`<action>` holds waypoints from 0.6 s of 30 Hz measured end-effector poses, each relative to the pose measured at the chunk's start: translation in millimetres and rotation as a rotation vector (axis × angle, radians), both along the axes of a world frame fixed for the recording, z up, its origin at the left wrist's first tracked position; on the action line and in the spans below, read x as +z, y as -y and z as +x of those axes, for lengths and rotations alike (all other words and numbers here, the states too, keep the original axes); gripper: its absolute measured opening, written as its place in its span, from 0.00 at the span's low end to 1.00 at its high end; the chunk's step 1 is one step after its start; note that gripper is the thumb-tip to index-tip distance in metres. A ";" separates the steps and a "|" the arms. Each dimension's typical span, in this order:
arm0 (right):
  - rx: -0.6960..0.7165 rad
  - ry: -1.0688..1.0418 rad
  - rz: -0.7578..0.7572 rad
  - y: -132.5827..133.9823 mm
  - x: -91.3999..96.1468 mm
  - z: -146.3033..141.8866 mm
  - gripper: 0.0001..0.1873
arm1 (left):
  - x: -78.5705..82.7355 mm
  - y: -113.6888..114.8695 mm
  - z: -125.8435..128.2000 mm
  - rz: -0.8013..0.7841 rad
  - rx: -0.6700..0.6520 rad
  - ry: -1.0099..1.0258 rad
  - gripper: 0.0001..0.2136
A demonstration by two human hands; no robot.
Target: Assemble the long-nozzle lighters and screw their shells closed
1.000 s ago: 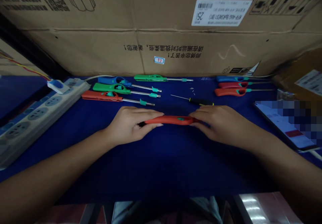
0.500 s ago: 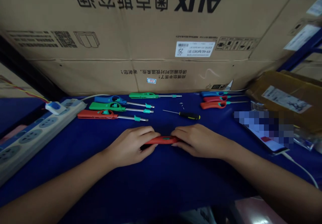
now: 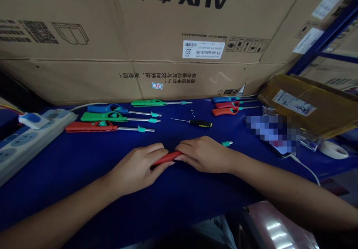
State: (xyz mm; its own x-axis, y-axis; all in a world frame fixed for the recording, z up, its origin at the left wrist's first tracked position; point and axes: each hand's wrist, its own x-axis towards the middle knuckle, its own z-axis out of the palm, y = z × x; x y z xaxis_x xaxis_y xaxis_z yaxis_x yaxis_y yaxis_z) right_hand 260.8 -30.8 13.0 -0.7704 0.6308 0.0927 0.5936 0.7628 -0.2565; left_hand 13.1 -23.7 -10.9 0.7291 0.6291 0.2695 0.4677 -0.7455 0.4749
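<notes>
In the head view, take the screwdriver [image 3: 200,123] as your landmark. The red handle [image 3: 167,158] you are working on is on your side of it, a little to the left. Your left hand [image 3: 140,167] grips the handle's left end between thumb and fingers; your right hand [image 3: 203,153] pinches the other end, covering much of it. A teal-collared tip [image 3: 227,143] shows past your right hand, nearer you than the screwdriver and to its right; it probably belongs to the piece you hold.

For good control, press evenly from both ends, with thumbs opposite fingers, and avoid twisting. Open your right fingers slightly if you need to see that end; whether its halves meet is hidden. Mind where the tip swings. Work on your side of the screwdriver, so your knuckles don't scatter the small pale pieces [image 3: 192,112] just beyond it.
</notes>
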 end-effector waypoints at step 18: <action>-0.257 -0.109 -0.156 -9.8 -1.4 8.1 0.14 | 2.1 -5.2 3.3 -0.001 0.071 0.250 0.09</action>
State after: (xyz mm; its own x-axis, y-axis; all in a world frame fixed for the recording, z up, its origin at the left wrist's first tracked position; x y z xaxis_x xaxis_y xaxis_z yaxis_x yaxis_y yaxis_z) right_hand 268.9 -21.0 11.6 -0.5749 0.8165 0.0528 0.7242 0.5377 -0.4318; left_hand 16.4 -18.6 -8.7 0.5938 0.6765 0.4356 0.3864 -0.7146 0.5831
